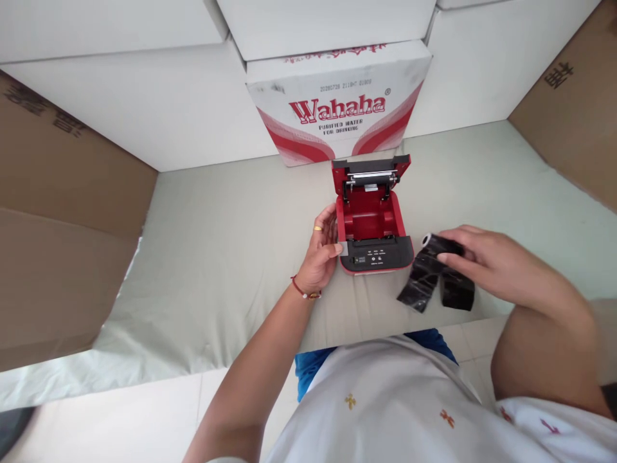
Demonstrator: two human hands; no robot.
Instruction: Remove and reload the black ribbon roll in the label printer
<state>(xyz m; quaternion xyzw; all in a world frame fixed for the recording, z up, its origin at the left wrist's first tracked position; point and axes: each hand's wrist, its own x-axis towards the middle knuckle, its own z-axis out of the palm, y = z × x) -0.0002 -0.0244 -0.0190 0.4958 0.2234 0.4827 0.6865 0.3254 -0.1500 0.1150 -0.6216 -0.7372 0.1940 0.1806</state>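
Observation:
A small red and black label printer (376,254) stands on the cloth with its lid (369,177) raised. Its red inner bay (369,218) shows no roll. My left hand (322,254) grips the printer's left side, thumb on the grey piece at the front corner and fingers along the wall. To the right of the printer, my right hand (465,247) is closed around a roll of shiny black ribbon (436,244) with a white core. A loose crinkled end of it hangs toward the front left. Below the fingers hangs another dark piece; whether it joins the roll I cannot tell.
A pale green cloth (216,238) covers the table. Behind the printer stands a white and red water carton (332,106), against stacked white boxes (120,109). Brown cardboard boxes flank the table at left (62,225) and right (573,109).

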